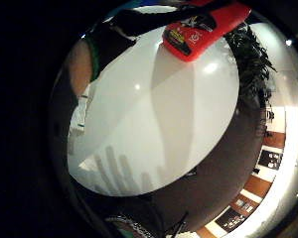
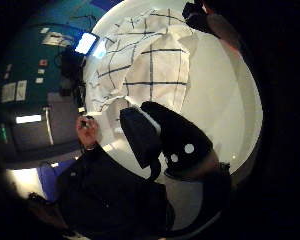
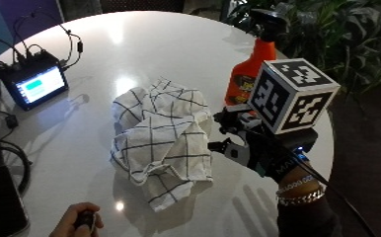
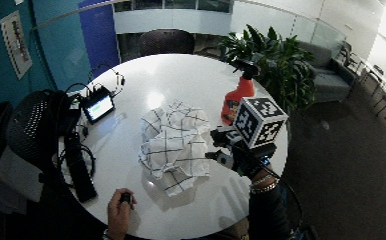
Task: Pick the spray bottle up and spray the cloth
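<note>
Orange spray bottle (image 3: 250, 73), black trigger head

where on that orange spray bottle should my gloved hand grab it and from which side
Probably the narrow neck of the orange spray bottle, just under its black trigger head. It stands upright, so a sideways wrap lets a finger reach the trigger. Come from the near side, where the gloved right hand hovers with nothing between; the checked cloth lies off to one side.
</note>
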{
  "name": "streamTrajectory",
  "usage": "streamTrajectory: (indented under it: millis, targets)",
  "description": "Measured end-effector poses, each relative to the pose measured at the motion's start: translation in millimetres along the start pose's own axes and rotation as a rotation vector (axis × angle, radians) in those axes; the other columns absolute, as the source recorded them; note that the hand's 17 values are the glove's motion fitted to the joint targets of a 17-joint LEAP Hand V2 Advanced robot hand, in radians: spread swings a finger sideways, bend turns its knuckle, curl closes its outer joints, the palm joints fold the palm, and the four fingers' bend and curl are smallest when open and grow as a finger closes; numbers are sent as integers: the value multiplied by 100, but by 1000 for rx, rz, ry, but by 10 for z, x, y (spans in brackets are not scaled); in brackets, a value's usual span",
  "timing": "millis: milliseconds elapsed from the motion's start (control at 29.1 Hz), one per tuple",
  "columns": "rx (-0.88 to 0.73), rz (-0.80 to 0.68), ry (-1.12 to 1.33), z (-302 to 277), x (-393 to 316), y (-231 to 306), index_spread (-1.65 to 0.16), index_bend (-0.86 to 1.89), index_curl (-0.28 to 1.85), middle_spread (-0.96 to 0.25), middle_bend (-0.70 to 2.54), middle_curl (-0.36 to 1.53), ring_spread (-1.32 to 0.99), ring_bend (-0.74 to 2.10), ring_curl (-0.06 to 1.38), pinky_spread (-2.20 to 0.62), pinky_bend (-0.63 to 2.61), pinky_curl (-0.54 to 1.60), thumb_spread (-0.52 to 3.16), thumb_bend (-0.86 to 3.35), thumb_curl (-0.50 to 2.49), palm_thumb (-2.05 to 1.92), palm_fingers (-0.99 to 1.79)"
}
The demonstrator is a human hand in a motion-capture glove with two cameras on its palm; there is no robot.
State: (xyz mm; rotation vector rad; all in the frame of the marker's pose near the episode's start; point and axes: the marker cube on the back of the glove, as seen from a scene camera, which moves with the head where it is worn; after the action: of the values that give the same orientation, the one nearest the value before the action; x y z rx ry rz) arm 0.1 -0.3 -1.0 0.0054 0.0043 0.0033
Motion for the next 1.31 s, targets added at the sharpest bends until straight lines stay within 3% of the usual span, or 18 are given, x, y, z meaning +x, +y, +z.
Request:
streamTrajectory:
  millis: [310,757,929,1308]
  targets:
    - [6,3,-5,-23,13,-4,-34,24,21,-3,28,17,-3,30,17,22,24,16,82,13,8,28,60]
    - [52,-20,-16,7,-28,-90,-40,19,27,-3,23,24,-4,27,21,26,18,22,107,7,13,32,61]
    - [152,28,-9,-110,31,-198,-39,17,28,-3,21,25,-5,29,23,26,19,24,112,7,15,37,68]
    - [484,284,-23,-561,429,-714,-36,10,26,-8,24,31,-9,47,32,16,20,28,119,9,19,50,96]
